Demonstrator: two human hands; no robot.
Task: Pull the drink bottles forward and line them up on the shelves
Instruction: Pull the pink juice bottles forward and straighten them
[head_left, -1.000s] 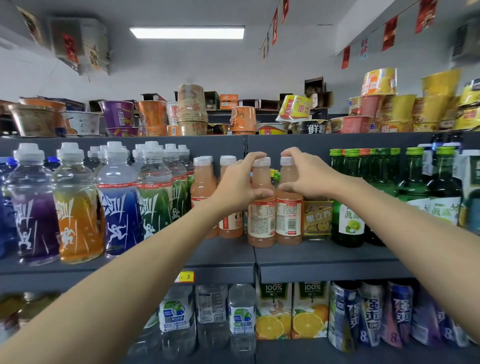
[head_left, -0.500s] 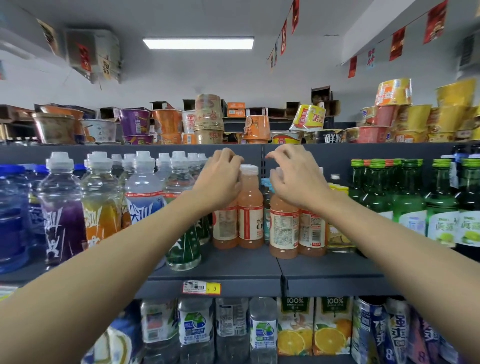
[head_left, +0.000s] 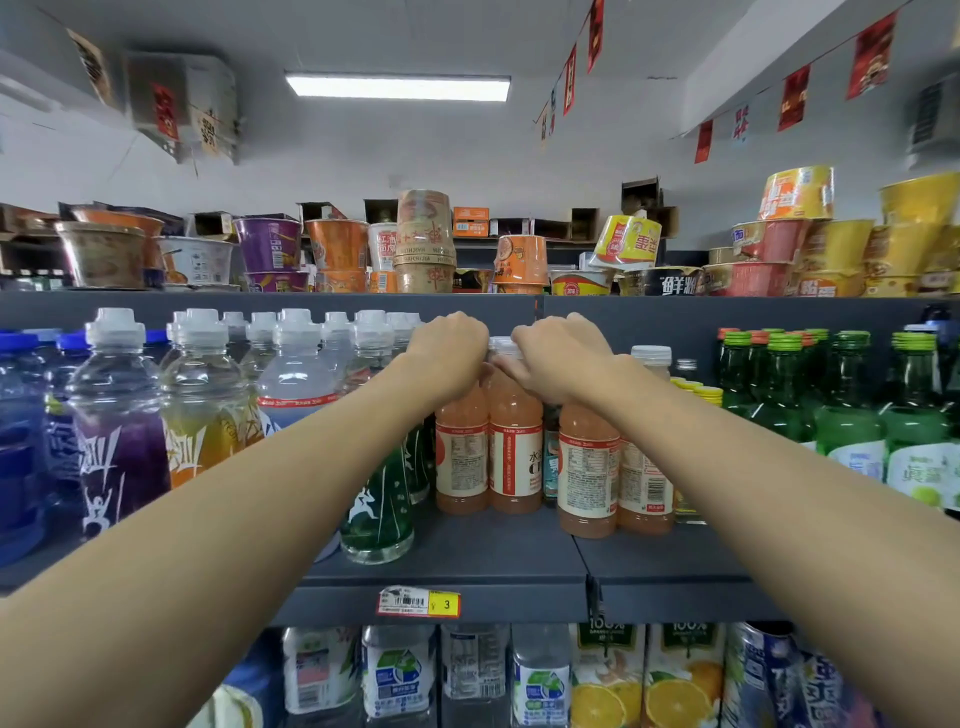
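Several pink juice bottles with white caps stand on the grey middle shelf (head_left: 498, 551). The left pair (head_left: 462, 457) stands further back than the right pair (head_left: 589, 467). My left hand (head_left: 447, 353) curls over the top of the leftmost pink bottle. My right hand (head_left: 558, 358) is close beside it, its fingers and thumb curled round the neck and cap of the second pink bottle (head_left: 514, 447). My right wrist hides the top of the third bottle. The fourth pink bottle (head_left: 647, 467) stands free with its cap showing.
Sports drink bottles (head_left: 202, 415) crowd the shelf to the left, one green one (head_left: 379, 504) close to the edge. Green glass bottles (head_left: 841, 415) fill the right side. Noodle cups (head_left: 421, 244) sit on the top shelf; water and orange juice cartons (head_left: 675, 675) below.
My hands left the right pair of pink bottles, now forward, and came together on the tops of the left pair. The view has moved closer.
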